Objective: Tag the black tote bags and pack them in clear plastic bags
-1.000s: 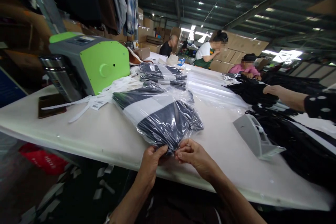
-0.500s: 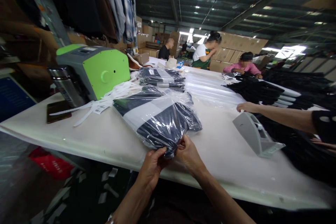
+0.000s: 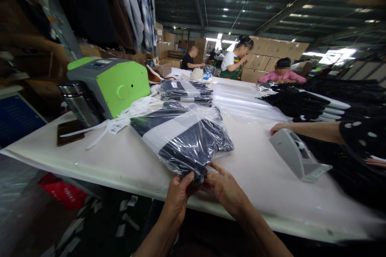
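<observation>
A folded dark garment with a pale band lies in a clear plastic bag [image 3: 183, 136] near the table's front edge. My left hand [image 3: 178, 192] pinches the bag's near corner, thumb on top and fingers underneath. Close beside it, my right hand [image 3: 223, 184] grips the same end of the bag, its fingertips partly hidden by the plastic. Behind this bag sits a short stack of similar bagged garments [image 3: 187, 90].
On the white table [image 3: 120, 168] stand a green and grey machine [image 3: 120, 84], a steel flask [image 3: 78, 104], a phone [image 3: 70, 132], white label strips [image 3: 132, 110] and a grey tape dispenser [image 3: 297, 154]. A co-worker's arm [image 3: 316, 130] reaches in from the right beside dark garments [image 3: 301, 102].
My right hand has shifted slightly down and right, its fingers changing position at the bag's near end. My left hand keeps its pinch. The co-worker's arm at right has moved a little.
</observation>
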Tool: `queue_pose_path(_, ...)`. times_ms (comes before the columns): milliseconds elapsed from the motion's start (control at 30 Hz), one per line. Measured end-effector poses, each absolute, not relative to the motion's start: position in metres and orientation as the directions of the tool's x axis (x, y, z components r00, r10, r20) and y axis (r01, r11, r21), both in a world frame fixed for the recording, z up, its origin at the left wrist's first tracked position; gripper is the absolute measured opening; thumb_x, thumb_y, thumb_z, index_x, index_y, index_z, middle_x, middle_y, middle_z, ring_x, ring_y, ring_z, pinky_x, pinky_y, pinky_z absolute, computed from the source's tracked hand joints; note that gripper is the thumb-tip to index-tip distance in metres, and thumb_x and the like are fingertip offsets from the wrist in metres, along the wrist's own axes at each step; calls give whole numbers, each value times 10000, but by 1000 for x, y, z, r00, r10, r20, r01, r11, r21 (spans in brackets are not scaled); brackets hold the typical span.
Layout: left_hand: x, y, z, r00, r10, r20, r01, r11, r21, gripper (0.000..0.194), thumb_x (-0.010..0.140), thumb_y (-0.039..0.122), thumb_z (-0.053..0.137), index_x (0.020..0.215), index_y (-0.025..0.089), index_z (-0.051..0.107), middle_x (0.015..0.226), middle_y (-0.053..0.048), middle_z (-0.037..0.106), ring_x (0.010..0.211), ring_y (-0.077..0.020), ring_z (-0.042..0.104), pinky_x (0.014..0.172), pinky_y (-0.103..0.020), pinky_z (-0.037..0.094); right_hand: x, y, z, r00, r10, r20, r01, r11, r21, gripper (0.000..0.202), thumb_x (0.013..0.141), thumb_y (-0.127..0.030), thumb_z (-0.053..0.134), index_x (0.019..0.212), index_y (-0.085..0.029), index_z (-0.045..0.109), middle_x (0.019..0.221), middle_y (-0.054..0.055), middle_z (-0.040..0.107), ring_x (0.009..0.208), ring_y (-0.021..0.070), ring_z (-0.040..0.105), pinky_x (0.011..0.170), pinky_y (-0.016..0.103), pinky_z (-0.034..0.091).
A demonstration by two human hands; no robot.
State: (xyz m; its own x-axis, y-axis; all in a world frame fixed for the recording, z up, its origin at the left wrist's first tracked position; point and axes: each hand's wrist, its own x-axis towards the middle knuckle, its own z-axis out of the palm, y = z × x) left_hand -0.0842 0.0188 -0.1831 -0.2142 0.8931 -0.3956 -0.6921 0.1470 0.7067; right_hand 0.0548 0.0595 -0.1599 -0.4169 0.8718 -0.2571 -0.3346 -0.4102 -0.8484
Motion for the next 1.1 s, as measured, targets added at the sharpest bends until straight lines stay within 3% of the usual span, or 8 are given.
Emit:
queue_pose_path(100, -62, 21, -188, -203, 896, -395, -662, 172, 730, 626, 571, 464, 925, 1033, 108, 697, 979, -116, 769, 812, -218, 711, 704, -321, 574, 68, 57, -159, -356, 882, -309, -332, -429, -840, 806, 761, -452, 812, 1419, -215, 412, 1003, 58, 760, 853, 208, 727, 799, 323, 555)
queue_pose_path(233, -18, 25, -208, -83, 937, -339, -619, 218, 755, 735, 617, 541, 881, 1162, 94, 674, 1134, -187, 732, 966, -279, 702, 762, -340, 552, 90, 71, -166, -148, 959, -243, -266, -276, -924, 953, 635, -428, 912, 1414, -159, 434, 1058, 100, 764, 934, 259, 726, 830, 347, 565)
queue_pose_path(400, -2, 16, -206, 413, 878, -241, -360, 401, 842, 623, 622, 410, 876, 1157, 149, 692, 1154, -139, 723, 925, -232, 700, 734, -283, 513, 156, 99, -166, -69, 971, -230, -70, -235, -970, 942, 661, -461, 864, 1437, -137, 440, 1043, 107, 772, 937, 281, 731, 864, 378, 556)
queue_pose_path(533, -55, 21, -160, 437, 899, -29, 142, -37, 989, 228, 819, 273, 671, 1012, 193, 763, 943, -60, 765, 879, -207, 702, 792, -292, 523, 220, 119, -162, -181, 950, -256, 234, -211, -949, 904, 719, -568, 742, 1445, -104, 468, 1096, 147, 755, 1011, 320, 718, 917, 421, 548)
queue_pose_path(633, -115, 48, -134, 191, 926, 327, 529, -377, 760, 299, 921, 274, 540, 1169, 230, 701, 1159, -83, 734, 1095, -240, 671, 984, -381, 515, 246, 131, -149, -95, 965, -243, 657, -123, -744, 1015, 670, -604, 727, 1486, -72, 442, 1151, 198, 733, 1097, 391, 677, 967, 484, 521)
queue_pose_path(733, -165, 83, -134, 80, 840, 536, 829, -355, 432, 352, 961, 321, 495, 1244, 189, 659, 1303, -131, 677, 1251, -292, 601, 1060, -489, 487, 238, 145, -135, 13, 999, -30, 854, -27, -519, 1086, 662, -637, 731, 1536, -92, 388, 1459, 229, 533, 1338, 430, 506, 1123, 538, 398)
queue_pose_path(900, -204, 109, -159, 277, 709, 648, 958, -254, -131, 524, 955, 515, 532, 1375, 206, 585, 1458, -121, 573, 1370, -308, 490, 1117, -483, 412, 183, 155, -140, -65, 922, 381, 735, 302, -607, 779, 865, -577, 616, 1513, -175, 456, 1582, 116, 400, 1482, 347, 325, 1250, 545, 178)
queue_pose_path(1100, -237, 101, -162, 649, 575, 498, 758, -434, -486, 805, 881, 776, 400, 1480, 243, 478, 1469, -68, 573, 1389, -237, 453, 1195, -355, 281, 181, 159, -171, -469, 839, 276, 477, 503, -720, 594, 771, -406, 802, 1340, -376, 635, 1474, -19, 520, 1449, 358, 376, 1245, 597, 23)
